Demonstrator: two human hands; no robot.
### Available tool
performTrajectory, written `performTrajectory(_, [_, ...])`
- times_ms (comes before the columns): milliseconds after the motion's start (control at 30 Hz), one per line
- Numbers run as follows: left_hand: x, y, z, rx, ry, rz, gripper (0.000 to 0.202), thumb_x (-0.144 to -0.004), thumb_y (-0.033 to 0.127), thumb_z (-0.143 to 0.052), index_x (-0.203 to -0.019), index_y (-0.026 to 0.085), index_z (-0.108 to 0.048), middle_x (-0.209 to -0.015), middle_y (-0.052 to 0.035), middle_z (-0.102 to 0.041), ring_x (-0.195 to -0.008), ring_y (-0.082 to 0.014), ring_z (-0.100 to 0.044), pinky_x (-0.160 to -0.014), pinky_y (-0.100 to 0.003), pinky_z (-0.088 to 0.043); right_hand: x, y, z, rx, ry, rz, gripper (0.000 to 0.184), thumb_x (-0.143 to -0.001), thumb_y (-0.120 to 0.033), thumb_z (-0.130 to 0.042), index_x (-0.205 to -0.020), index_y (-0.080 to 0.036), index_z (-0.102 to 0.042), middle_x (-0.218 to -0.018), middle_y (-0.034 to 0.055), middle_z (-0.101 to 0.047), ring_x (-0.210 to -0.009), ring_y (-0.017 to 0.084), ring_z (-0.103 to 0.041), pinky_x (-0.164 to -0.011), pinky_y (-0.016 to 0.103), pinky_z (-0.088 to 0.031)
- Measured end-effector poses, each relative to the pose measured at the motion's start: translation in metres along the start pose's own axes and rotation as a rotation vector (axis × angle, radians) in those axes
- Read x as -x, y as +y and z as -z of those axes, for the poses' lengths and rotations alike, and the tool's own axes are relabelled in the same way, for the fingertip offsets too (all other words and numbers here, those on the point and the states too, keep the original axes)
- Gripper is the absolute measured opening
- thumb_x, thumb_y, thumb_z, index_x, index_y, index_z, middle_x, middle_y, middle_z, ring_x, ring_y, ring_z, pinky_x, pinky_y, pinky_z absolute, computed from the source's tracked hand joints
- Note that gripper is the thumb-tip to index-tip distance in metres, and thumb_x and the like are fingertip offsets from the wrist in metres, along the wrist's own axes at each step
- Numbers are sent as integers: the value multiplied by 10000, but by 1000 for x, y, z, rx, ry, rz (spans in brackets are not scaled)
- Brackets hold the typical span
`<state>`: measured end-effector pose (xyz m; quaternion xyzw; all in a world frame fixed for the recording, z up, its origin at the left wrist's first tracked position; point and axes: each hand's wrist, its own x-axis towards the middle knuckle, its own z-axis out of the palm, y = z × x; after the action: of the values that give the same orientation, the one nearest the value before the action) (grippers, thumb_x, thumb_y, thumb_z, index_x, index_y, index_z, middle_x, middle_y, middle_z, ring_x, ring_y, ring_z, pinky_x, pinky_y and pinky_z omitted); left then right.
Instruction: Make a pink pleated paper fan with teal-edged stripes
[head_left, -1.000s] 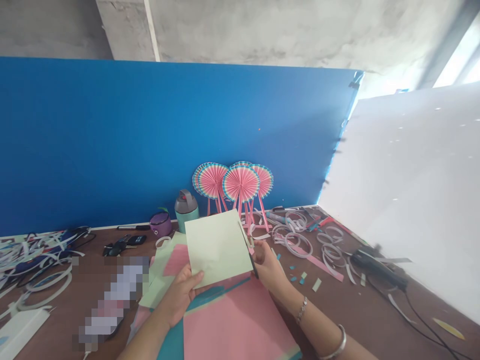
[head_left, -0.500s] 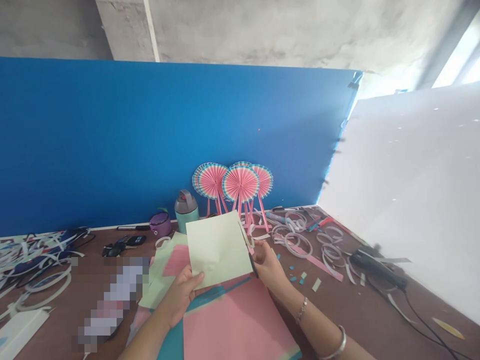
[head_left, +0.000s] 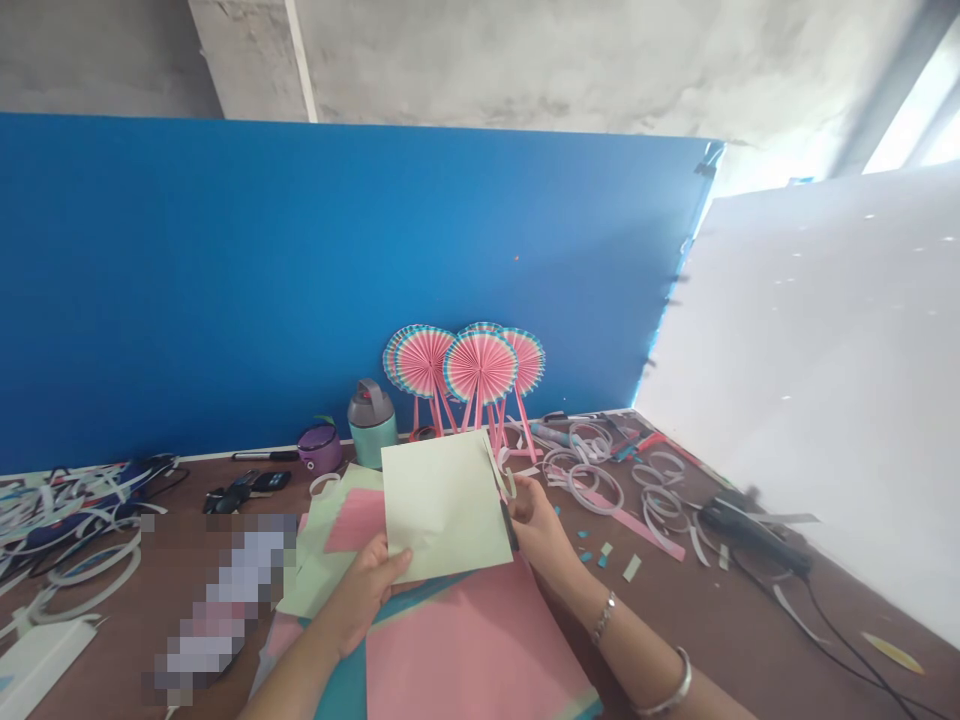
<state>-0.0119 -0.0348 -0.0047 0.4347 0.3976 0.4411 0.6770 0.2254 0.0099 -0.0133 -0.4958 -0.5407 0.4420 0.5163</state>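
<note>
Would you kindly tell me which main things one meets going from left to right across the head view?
Keys, purple pouch, left hand, held green paper, right hand, black corded tool.

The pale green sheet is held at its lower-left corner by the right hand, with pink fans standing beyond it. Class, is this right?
Not quite: the hand is wrong. In the head view, the left hand holds the pale green sheet at its lower-left corner, with pink fans standing beyond it.
</note>
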Motion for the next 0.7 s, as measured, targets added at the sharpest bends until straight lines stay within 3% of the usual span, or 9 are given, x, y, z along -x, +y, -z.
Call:
performTrajectory(200, [0,3,-2,-13,-8,13,601,-783,354,-658,-1325,208,-444,-1259,-79,-594,-1188,-286,-513,-938,-392,-467,0,-2,-1,-20,-44,-39,587,-688,-246,-610,-1209,-206,-344,-554,-102,-439,-469,103,-416,-448,214,-352])
performTrajectory(467, [0,0,2,6,-18,15,606,-805,324,-635,-1353,217,-402,-1269,-82,-586,-1186,-279,-517,-938,-388,-468,0,2,0,-27,-12,15,592,-674,-264,-630,-1221,-198,-413,-585,-74,-482,-496,110,-446,-451,212,-351])
performTrajectory(700, [-1,0,6,61,-9,46,610,-801,288,-642,-1356,239,-393,-1285,-76,-573,-1180,-266,-523,-913,-357,-487,1,1,-1,-87,-71,1,606,-720,-286,-613,-1262,-198,-354,-562,-86,-464,-479,105,-433,-444,207,-333])
